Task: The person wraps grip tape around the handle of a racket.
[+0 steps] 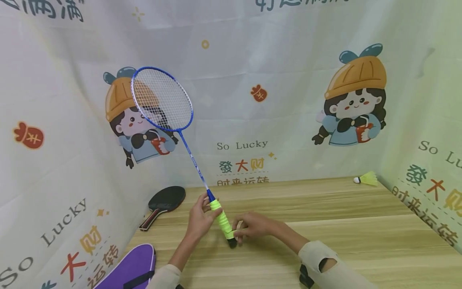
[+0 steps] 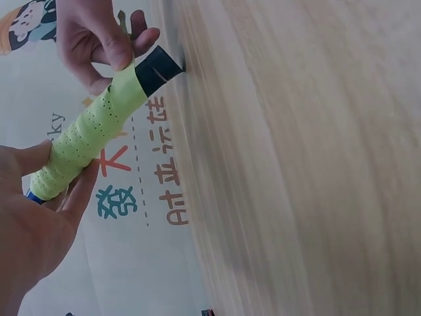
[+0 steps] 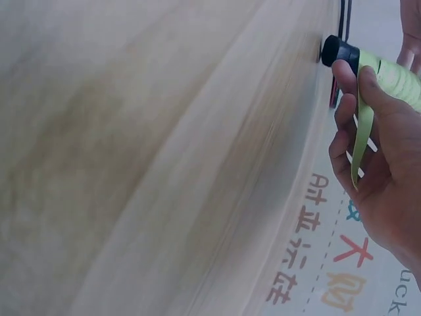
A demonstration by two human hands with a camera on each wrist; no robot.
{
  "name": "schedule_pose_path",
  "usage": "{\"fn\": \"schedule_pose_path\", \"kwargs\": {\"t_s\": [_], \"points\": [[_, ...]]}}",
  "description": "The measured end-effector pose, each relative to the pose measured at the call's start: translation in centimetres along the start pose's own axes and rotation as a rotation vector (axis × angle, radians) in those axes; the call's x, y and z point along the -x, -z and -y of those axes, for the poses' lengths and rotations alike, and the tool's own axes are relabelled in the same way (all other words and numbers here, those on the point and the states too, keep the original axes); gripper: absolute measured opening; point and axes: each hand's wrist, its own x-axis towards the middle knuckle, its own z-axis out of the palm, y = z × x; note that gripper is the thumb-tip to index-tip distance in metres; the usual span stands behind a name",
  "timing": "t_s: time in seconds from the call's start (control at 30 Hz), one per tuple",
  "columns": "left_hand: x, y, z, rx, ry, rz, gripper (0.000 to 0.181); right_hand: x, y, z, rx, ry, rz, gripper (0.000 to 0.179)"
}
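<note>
A blue and white badminton racket point(image 1: 187, 150) leans up and to the left above the wooden table in the head view. Its handle is wound with perforated yellow-green grip tape point(image 2: 89, 131), leaving the black butt end point(image 2: 156, 71) bare. My left hand point(image 1: 203, 220) holds the upper part of the wrapped handle between thumb and fingers. Close to the butt, my right hand point(image 1: 255, 224) pinches the tape against the handle. From under that thumb, a loose tape end point(image 3: 362, 135) hangs across the palm in the right wrist view.
On the wooden table point(image 1: 361, 241), a black table tennis bat point(image 1: 167, 198) lies at the back left. A purple case point(image 1: 126, 267) is at the front left. The yellow shuttlecock point(image 1: 368, 178) lies in the back right corner. Printed cloth point(image 1: 288, 120) walls surround the table.
</note>
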Motion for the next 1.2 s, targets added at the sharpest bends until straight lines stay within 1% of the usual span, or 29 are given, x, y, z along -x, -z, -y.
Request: {"fn": "schedule_pose_path", "kwargs": {"t_s": [0.13,0.27,0.4,0.5,0.57,0.73,0.83,0.9,1.0,1.07,1.2], "points": [[-0.1,0.5,0.2,0.035,0.023,0.03,0.064,0.0,0.1,-0.1,0.025,0.023,0.012,0.01],[0.0,0.7,0.1,0.09,0.078,0.072,0.068,-0.1,0.2,-0.1,0.073,0.051,0.018,0.015],[0.1,0.8,0.1,0.118,0.107,0.093,0.071,-0.3,0.1,0.1,0.109,0.081,0.031,0.021],[0.1,0.8,0.1,0.114,0.102,0.098,0.072,-0.4,0.0,0.2,0.136,0.1,0.033,0.021],[0.1,0.8,0.1,0.095,0.095,0.091,0.071,-0.5,-0.2,0.3,0.152,0.103,0.028,0.02],[0.2,1.0,0.1,0.042,0.078,0.059,0.064,-0.6,-0.4,0.3,0.153,0.071,0.028,0.018],[0.3,1.0,0.1,0.055,0.081,0.055,0.059,-0.7,-0.4,0.4,0.145,0.053,0.036,0.016],[0.4,1.0,0.0,0.068,0.084,0.051,0.056,-0.7,-0.5,0.4,0.162,0.049,0.037,0.013],[0.5,1.0,0.0,0.05,0.079,0.036,0.052,-0.7,-0.6,0.6,0.185,0.041,0.033,0.01],[0.6,0.9,0.0,0.033,0.068,0.037,0.052,-0.8,-0.7,0.7,0.199,0.034,0.027,0.011],[0.7,0.7,0.1,0.003,0.049,0.044,0.06,-0.8,-0.9,0.8,0.183,0.028,0.023,0.012]]}}
